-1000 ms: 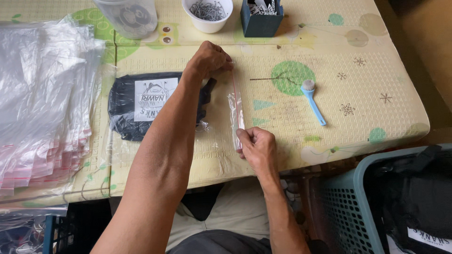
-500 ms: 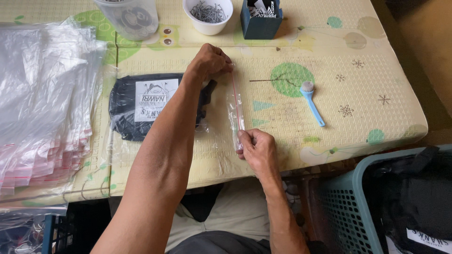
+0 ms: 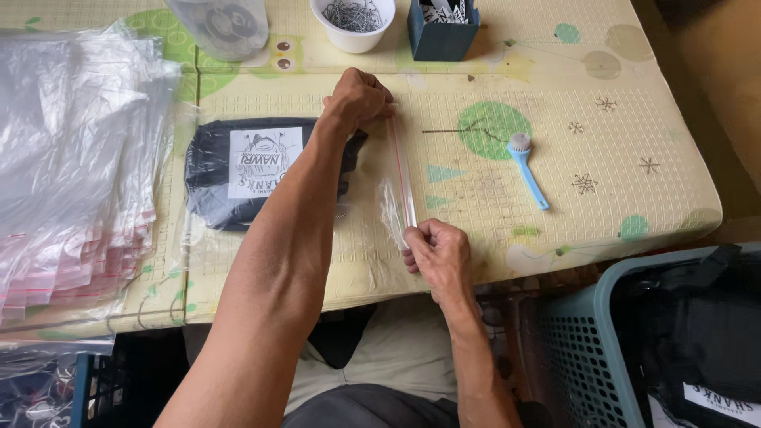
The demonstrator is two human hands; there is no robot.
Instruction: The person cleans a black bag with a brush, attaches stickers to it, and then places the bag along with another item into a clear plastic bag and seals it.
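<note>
At the far left I see the stack of clear plastic bags (image 3: 75, 158) with red seal strips, lying loose on the yellow patterned mat (image 3: 555, 103). Next to it lies the dark folded garment (image 3: 254, 170) with its white rectangular label facing up, already inside the clear zip bag (image 3: 388, 206). My left hand (image 3: 358, 99) pinches the far end of the bag's red-and-clear seal strip, fingers closed tight on it. My right hand (image 3: 437, 255) pinches the near end of the same strip, thumb and fingers narrow on the plastic. Compared with a moment ago, the right hand has slid a little nearer to me along the strip, so the seal looks pressed along most of its run.

Above, along the mat's far edge, stand a clear tub (image 3: 222, 24), a white cup of metal clips (image 3: 353, 20) and a dark blue square holder (image 3: 442, 28). A small blue brush (image 3: 527, 168) lies to the right. At the lower right a teal basket (image 3: 602, 349) holds more dark packed items with a white label.
</note>
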